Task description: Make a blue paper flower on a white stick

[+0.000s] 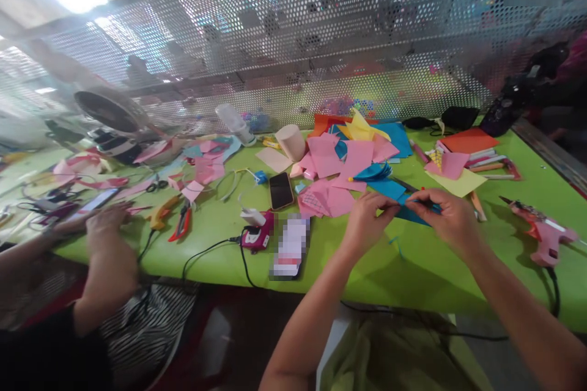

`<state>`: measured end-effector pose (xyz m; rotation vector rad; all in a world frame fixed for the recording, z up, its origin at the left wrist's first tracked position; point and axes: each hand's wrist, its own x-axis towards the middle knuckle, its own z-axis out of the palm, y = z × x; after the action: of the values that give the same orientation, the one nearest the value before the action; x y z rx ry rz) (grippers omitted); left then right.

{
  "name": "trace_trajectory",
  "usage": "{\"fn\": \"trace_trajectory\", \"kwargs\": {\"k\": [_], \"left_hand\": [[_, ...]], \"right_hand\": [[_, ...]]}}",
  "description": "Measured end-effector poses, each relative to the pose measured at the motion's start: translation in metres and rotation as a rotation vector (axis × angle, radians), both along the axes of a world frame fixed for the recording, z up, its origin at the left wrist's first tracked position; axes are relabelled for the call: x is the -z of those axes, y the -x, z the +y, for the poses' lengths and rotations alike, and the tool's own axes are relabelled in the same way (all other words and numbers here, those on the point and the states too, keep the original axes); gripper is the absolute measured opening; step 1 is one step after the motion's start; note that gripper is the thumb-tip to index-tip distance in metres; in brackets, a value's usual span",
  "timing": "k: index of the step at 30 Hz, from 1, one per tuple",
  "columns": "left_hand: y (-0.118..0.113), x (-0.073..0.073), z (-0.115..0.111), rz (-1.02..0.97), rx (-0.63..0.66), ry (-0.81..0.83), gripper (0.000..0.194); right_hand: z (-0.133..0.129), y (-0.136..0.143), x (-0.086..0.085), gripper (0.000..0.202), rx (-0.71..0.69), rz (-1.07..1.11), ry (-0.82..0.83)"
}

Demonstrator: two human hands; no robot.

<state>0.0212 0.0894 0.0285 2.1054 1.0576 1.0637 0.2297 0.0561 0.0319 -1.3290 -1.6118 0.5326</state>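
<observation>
My left hand (370, 219) and my right hand (447, 215) are close together above the green table, fingers pinched on a blue paper piece (413, 215). Fingers cover part of the piece, so its full shape is hidden. Just behind my left hand lies a bundle of folded blue paper (373, 174) with a yellow tip. Pink paper pieces (326, 156) are heaped to its left. A thin blue scrap (397, 247) lies on the table in front of my hands. To the right of my right hand, a pink glue gun (541, 229) rests on the table.
Left of my hands lie a lit phone (291, 245), a dark phone (281, 190) and a magenta power strip (257, 233) with a cord. Further left are orange-handled pliers (183, 220) and another person's arm (110, 244). A perforated metal screen (293, 43) stands behind the table.
</observation>
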Motion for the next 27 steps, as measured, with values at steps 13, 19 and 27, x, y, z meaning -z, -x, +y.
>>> {"fn": "trace_trajectory", "kwargs": {"k": [13, 19, 27], "left_hand": [[-0.005, 0.033, 0.026, -0.043, 0.043, 0.124, 0.005], [-0.005, 0.035, 0.02, -0.026, 0.038, 0.099, 0.011], [0.0, 0.034, 0.017, -0.012, 0.049, 0.123, 0.005]], "right_hand": [[0.017, -0.005, 0.02, 0.039, 0.043, 0.077, 0.204], [0.014, -0.003, 0.026, 0.03, -0.013, 0.167, 0.282], [0.012, -0.002, 0.029, 0.025, 0.042, 0.191, 0.245]]}}
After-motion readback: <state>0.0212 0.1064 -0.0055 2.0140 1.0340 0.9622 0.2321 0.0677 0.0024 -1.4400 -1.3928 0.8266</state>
